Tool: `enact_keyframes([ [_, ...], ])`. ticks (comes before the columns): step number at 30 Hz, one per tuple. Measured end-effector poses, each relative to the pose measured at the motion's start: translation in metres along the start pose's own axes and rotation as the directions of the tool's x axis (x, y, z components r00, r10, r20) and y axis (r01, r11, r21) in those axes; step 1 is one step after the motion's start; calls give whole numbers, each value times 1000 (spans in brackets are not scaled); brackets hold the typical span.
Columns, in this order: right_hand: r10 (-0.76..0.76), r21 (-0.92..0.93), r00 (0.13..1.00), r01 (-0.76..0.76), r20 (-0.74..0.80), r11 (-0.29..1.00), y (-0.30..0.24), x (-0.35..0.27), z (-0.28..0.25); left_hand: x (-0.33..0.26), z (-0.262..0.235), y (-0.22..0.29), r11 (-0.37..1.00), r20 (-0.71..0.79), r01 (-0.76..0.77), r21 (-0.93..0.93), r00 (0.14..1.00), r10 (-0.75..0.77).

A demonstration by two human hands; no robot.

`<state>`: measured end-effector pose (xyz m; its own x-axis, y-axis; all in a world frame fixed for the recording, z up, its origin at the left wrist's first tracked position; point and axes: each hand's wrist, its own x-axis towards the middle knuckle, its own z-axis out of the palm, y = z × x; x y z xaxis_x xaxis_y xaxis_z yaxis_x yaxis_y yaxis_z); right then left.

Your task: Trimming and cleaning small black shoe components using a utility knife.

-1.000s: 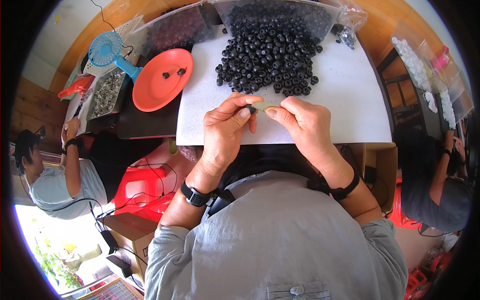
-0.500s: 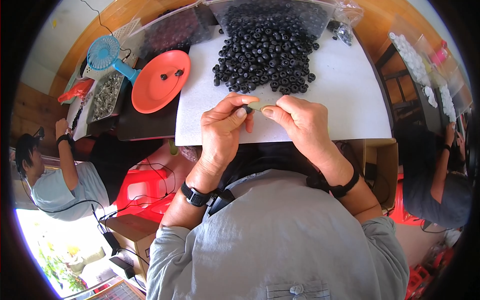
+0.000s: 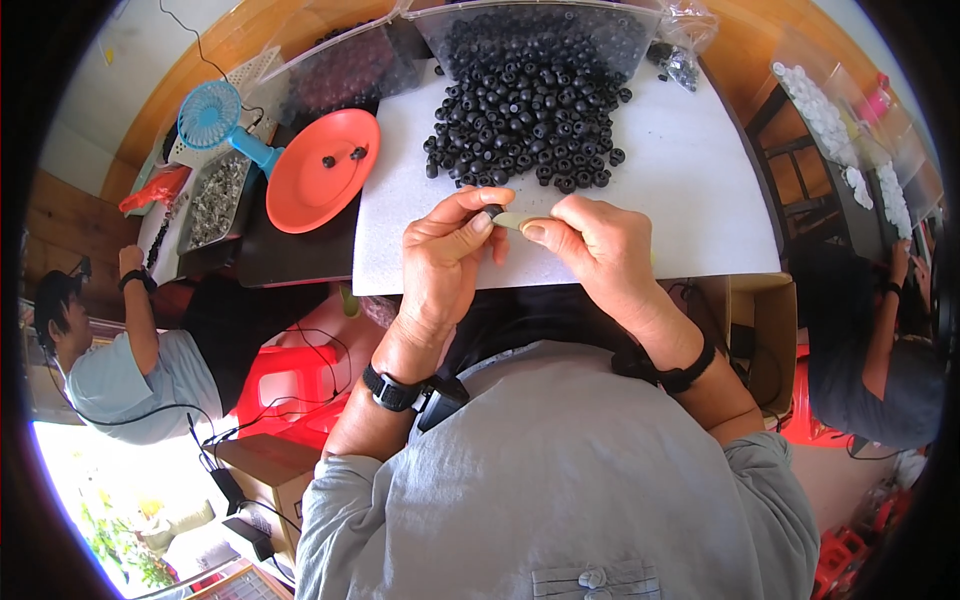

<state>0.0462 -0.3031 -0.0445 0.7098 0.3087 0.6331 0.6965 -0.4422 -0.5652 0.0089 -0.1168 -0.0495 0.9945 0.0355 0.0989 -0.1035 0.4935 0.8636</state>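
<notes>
The white mat (image 3: pixel 705 215) has its near edge under the person's wrists. There is lots of bare mat on the right, reaching to its right edge. On the left, a thinner bare strip lies between the left hand (image 3: pixel 442 250) and the orange plate (image 3: pixel 310 200). Just past the hands sits a pile of black beads (image 3: pixel 525 130), with a clear bin (image 3: pixel 638 45) behind it.

The left thumb and fingers are pinched on one black bead (image 3: pixel 492 211), held over the mat. The right hand (image 3: pixel 603 243) has its thumb and curled fingers clamped on a flat green stick (image 3: pixel 510 220). The stick lies mostly sideways, its tip pointing left at the bead. Which way the bead's hole faces is hidden.
</notes>
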Motion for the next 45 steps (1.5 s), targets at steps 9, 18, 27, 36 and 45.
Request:
enact_keyframes([
  [9,229,140,972,-233,42,962,-7,4,-4,-12,-1,16,994,-30,-67,82,997,69],
  [18,-200,-246,976,172,-92,954,7,-5,-3,34,-91,117,533,-142,-136,835,883,448],
  [27,-276,-247,954,241,-120,939,12,-11,-2,48,-42,68,-179,444,-407,896,793,417],
  [36,-290,-248,949,254,-124,935,11,-13,-1,63,4,27,-241,603,-558,794,773,195],
  [45,-283,-256,953,248,-107,934,12,-16,-3,59,3,26,-222,604,-565,794,775,188],
])
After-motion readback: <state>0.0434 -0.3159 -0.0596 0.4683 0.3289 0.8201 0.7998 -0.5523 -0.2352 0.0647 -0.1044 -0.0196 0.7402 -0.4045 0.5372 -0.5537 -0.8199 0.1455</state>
